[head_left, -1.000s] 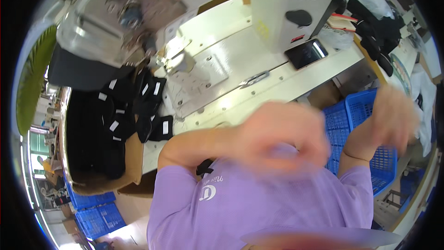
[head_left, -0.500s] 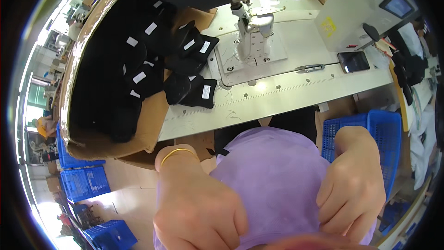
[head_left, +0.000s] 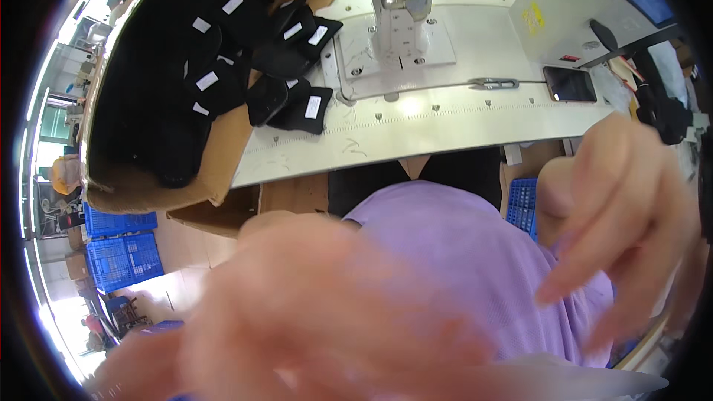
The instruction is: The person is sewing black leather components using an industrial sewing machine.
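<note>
Worktable (head_left: 416,130) beside box (head_left: 223,152), crates (head_left: 126,260) beyond.

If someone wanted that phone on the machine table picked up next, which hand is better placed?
Probably the right hand: in the picture it sits just below the phone, on the same side. The left hand, blurred, is low on the opposite side, farther from it.

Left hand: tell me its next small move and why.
Probably lower the left hand toward the nearest black piece on the table: the hand, blurred, is raised in front of the purple shirt, away from the table, while that piece lies beside the cardboard box.
</note>
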{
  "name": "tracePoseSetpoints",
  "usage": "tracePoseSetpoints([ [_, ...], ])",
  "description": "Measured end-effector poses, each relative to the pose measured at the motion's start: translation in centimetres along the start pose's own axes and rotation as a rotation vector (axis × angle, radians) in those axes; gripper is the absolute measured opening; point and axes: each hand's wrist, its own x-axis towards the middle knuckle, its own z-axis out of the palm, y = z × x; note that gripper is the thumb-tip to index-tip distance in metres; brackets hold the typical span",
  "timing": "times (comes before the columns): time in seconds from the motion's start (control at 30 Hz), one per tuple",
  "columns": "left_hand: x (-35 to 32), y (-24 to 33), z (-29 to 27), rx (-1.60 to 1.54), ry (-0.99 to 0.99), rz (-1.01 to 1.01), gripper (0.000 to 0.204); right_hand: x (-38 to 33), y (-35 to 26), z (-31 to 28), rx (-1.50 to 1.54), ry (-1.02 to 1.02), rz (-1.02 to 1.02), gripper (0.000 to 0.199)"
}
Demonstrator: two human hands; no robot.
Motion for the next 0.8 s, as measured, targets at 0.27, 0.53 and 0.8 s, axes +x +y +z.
tracePoseSetpoints([
  [0.27,-2.2,-1.4,3.1,-0.698,0.127,-0.427,0.045,-9.0,3.2,0.7,-0.035,0.124,0.782,0.006],
  [0.53,-3.8,-3.5,1.2,-0.808,0.313,-0.85,0.047,-12.6,4.1,1.1,-0.198,-0.032,0.98,0.007],
  [0.8,-5.7,-2.6,-2.5,-0.882,-0.346,-0.493,0.05,-19.1,5.8,-7.6,-1.482,-0.161,0.898,0.033],
])
